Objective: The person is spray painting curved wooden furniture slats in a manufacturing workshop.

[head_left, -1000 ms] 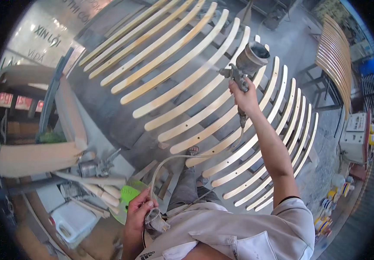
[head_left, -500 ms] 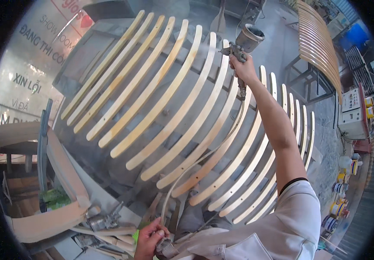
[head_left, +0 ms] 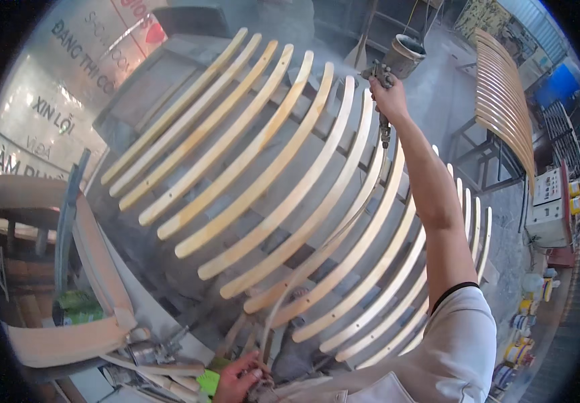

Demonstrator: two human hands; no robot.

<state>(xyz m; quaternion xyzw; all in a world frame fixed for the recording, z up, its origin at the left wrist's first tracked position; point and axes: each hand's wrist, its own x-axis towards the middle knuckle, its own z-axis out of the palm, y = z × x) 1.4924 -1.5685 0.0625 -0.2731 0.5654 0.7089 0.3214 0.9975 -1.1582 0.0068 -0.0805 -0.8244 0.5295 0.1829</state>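
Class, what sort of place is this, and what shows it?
Probably a wood-finishing workshop: the right hand holds a grey metal spray gun, curved pale wooden slats lie in a row, and a curved brown slatted panel stands at the right.

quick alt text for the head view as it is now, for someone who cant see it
A person's right hand holds a spray gun, pale mist in front, near the far ends of curved pale wooden slats laid in a row. The left hand, at the lower edge, holds the hose. A curved brown slatted panel stands at the right.
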